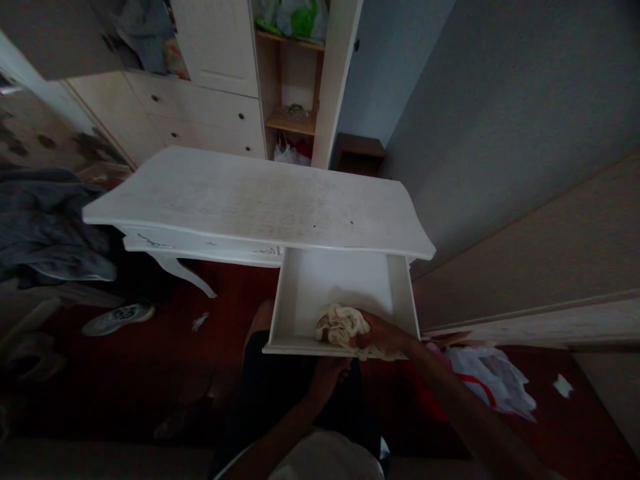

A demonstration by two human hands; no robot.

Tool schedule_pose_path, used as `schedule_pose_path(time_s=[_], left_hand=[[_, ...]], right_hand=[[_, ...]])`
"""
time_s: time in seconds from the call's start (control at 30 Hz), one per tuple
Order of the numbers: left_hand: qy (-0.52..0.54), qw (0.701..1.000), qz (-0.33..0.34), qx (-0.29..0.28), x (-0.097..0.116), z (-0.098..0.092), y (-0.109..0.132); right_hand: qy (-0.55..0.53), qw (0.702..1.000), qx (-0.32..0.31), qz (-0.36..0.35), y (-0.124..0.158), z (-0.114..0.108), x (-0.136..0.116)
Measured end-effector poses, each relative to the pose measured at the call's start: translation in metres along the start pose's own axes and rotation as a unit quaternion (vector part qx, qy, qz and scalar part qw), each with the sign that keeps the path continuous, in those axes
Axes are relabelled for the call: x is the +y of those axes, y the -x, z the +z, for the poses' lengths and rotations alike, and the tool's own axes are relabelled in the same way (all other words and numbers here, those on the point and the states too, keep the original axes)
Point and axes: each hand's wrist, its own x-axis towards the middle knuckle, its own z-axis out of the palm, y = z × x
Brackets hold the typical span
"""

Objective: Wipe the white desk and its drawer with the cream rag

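A white desk stands before me with its right drawer pulled out. Inside the drawer lies a crumpled cream cloth. My right hand reaches over the drawer's front edge and is closed on the cloth. My left hand sits just below the drawer's front edge, under its bottom; its fingers are in shadow and mostly hidden.
A white wardrobe with open shelves stands behind the desk. Dark clothes are piled at left, with a grey shoe on the red carpet. A white plastic bag lies on the floor at right, beside a wall.
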Motion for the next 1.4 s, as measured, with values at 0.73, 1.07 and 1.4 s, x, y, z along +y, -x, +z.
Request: schedule_pose_path(time_s=[0.73,1.07,1.4], left_hand=[[-0.009,0.999,0.035,0.006,0.003,-0.006,0.002],[-0.043,0.998,0.042,-0.005,-0.001,-0.008,-0.004],[-0.043,0.998,0.028,-0.032,-0.011,-0.010,-0.015]], right_hand=[[0.708,0.662,0.019,-0.243,0.020,-0.070,0.005],[0.727,0.627,0.047,-0.277,-0.031,-0.101,-0.017],[0.758,0.613,0.044,-0.218,-0.071,-0.116,-0.049]])
